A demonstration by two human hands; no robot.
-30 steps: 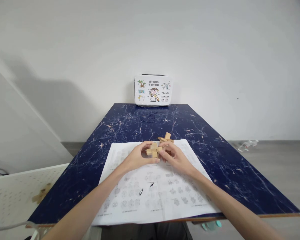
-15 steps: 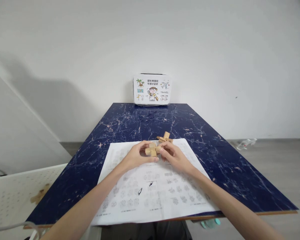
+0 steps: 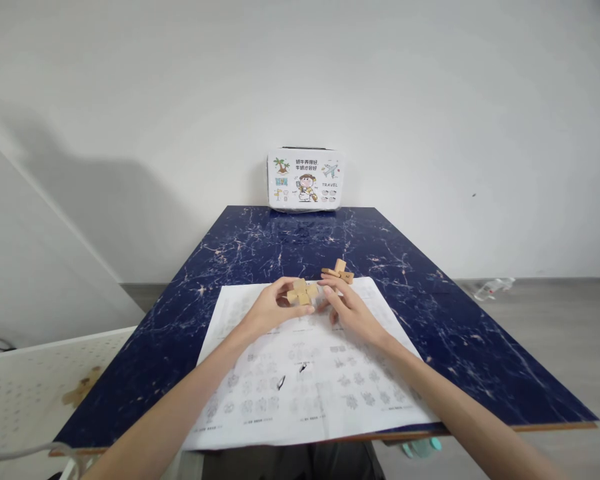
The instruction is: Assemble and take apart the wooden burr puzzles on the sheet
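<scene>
Above the printed sheet [image 3: 260, 427], a wooden interlocking burr puzzle [image 3: 304, 293] sits between the thumb and fingers of my left hand [image 3: 269, 305]. Its short square-ended pieces make a cross shape. My right hand [image 3: 351, 312] is just to the right of it, fingers bent but apart, with a small gap to the puzzle and nothing visible in them. Right behind those fingertips, several loose wooden pieces [image 3: 341, 268] lie in a small heap at the sheet's far edge.
The blue marble-patterned table [image 3: 300, 240] carries a white cartoon-printed case [image 3: 306, 180] against the wall. Two small dark objects [image 3: 281, 383] lie on the sheet. At the lower left stands a white perforated surface [image 3: 25, 380]; clear plastic [image 3: 494, 288] lies on the floor at right.
My right fingers have come away from the puzzle. The puzzle in my left hand has shifted slightly left and away from me. The loose pieces have moved a little right and farther back.
</scene>
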